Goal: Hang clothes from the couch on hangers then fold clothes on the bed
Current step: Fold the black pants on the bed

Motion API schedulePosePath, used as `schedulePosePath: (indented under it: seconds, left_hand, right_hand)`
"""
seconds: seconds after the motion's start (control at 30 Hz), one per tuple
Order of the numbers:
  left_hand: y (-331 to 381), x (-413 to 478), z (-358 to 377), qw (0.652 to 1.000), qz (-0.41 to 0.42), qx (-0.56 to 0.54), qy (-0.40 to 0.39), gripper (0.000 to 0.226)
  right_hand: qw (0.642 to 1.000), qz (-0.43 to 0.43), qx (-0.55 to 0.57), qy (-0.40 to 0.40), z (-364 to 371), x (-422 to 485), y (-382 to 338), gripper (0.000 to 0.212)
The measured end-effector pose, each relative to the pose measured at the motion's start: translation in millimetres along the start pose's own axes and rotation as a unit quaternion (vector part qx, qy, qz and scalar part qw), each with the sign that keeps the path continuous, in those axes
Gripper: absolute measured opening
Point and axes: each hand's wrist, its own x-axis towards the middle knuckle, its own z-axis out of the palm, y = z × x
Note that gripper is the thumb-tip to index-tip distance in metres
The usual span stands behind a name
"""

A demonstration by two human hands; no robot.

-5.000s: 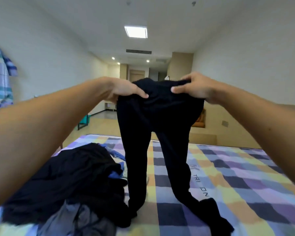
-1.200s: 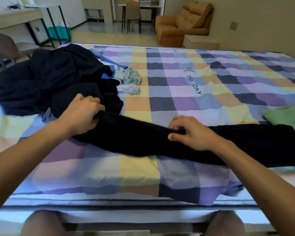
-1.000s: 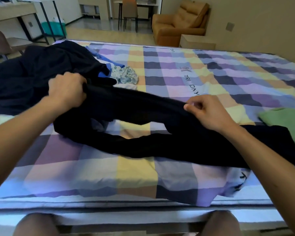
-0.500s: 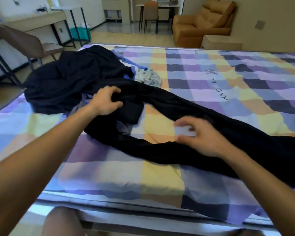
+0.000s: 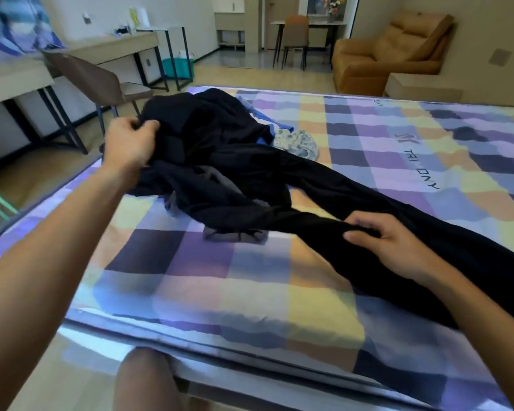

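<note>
Black trousers [image 5: 333,191] lie stretched across the checked bed [image 5: 250,286], legs running off to the right. My left hand [image 5: 129,143] pinches dark cloth at the far left of the black clothes pile [image 5: 208,129]; whether that cloth is the trousers' waist I cannot tell. My right hand [image 5: 389,244] grips a fold of the near trouser leg. A grey garment [image 5: 235,235] pokes out under the dark cloth. A pale patterned piece [image 5: 298,142] and a blue item [image 5: 260,118] lie behind the pile.
A brown chair [image 5: 101,81] and a desk [image 5: 15,81] stand left of the bed. An orange couch [image 5: 389,51] and a low side table [image 5: 422,87] sit beyond the bed. A striped garment [image 5: 9,22] hangs top left. My knee [image 5: 144,381] is at the bed's near edge.
My left hand has moved up and left to the pile's edge and pinched dark cloth. My right hand has closed on the near trouser leg. The view has swung left.
</note>
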Motion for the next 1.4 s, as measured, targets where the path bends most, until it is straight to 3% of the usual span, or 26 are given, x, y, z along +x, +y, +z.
schedulePosePath:
  seconds: [0.07, 0.17, 0.23, 0.3, 0.37, 0.47, 0.5, 0.57, 0.63, 0.67, 0.83, 0.97, 1.03, 1.13, 1.27, 1.3, 1.4]
  left_hand:
    - [-4.6, 8.8, -25.6, 0.997, -0.067, -0.037, 0.002, 0.019]
    - [-25.0, 17.4, -52.2, 0.990, -0.138, -0.011, -0.004, 0.023]
    - [-46.3, 14.7, -57.5, 0.983, -0.182, 0.013, -0.023, 0.030]
    - [-74.2, 5.5, -53.8, 0.977, -0.197, 0.060, -0.058, 0.032]
    - [-98.6, -11.5, -45.4, 0.980, -0.103, 0.153, -0.079, 0.023]
    - [-109.0, -50.0, -36.1, 0.963, 0.153, 0.185, -0.127, 0.022]
    - [-105.0, -66.4, -34.4, 0.943, 0.221, 0.161, -0.190, 0.026]
    - [-105.4, -91.8, -30.3, 0.869, 0.310, 0.197, -0.332, 0.039]
    - [-116.5, -103.1, -26.3, 0.801, 0.348, 0.317, -0.370, 0.051]
    - [-122.5, -105.9, -26.1, 0.788, 0.352, 0.353, -0.361, 0.052]
    - [-138.5, -103.9, -26.8, 0.790, 0.400, 0.347, -0.309, 0.010]
    - [-139.2, -95.6, -34.5, 0.898, 0.250, 0.179, -0.316, 0.023]
    - [-131.5, -88.4, -37.2, 0.925, 0.189, 0.106, -0.311, 0.031]
    - [-115.0, -84.8, -43.7, 0.909, 0.191, 0.110, -0.353, 0.039]
    - [-107.6, -83.1, -53.7, 0.797, 0.261, 0.380, -0.391, 0.069]
    - [-108.7, -81.8, -54.5, 0.786, 0.268, 0.407, -0.380, 0.067]
    - [-110.8, -70.4, -61.0, 0.840, 0.272, 0.354, -0.309, 0.049]
  right_hand:
    - [0.997, 0.020, 0.073, 0.005, -11.2, -3.4, -4.0, 0.022]
    - [0.986, 0.099, 0.136, -0.019, -13.9, -4.2, -3.2, 0.036]
    - [0.988, 0.138, 0.045, -0.045, -5.3, 0.6, 3.3, 0.038]
    - [0.980, 0.141, -0.120, -0.071, 7.8, 6.8, 19.4, 0.035]
    - [0.970, 0.132, -0.197, -0.059, 22.2, 9.7, 32.2, 0.017]
    - [0.971, 0.108, -0.211, -0.020, 38.9, 8.0, 30.2, 0.013]
    - [0.973, 0.101, -0.208, -0.009, 41.7, 8.0, 29.1, 0.016]
    - [0.975, 0.086, -0.204, 0.014, 44.7, 7.6, 25.3, 0.016]
    - [0.980, 0.082, -0.181, 0.024, 43.1, 7.7, 23.2, 0.016]
    - [0.983, 0.082, -0.165, 0.023, 42.5, 7.7, 22.7, 0.017]
    - [0.988, 0.098, -0.110, 0.054, 42.2, 6.7, 26.7, 0.020]
    - [0.988, 0.086, -0.096, 0.082, 39.6, 1.6, 29.1, 0.028]
    - [0.988, 0.079, -0.095, 0.095, 37.0, -0.1, 28.1, 0.034]
    - [0.986, 0.070, -0.092, 0.121, 35.8, 0.3, 26.9, 0.038]
    - [0.979, 0.083, -0.094, 0.158, 34.7, 0.4, 32.9, 0.031]
    - [0.978, 0.087, -0.094, 0.163, 33.9, 0.1, 34.3, 0.028]
    - [0.980, 0.089, -0.080, 0.158, 28.9, -3.6, 36.3, 0.023]
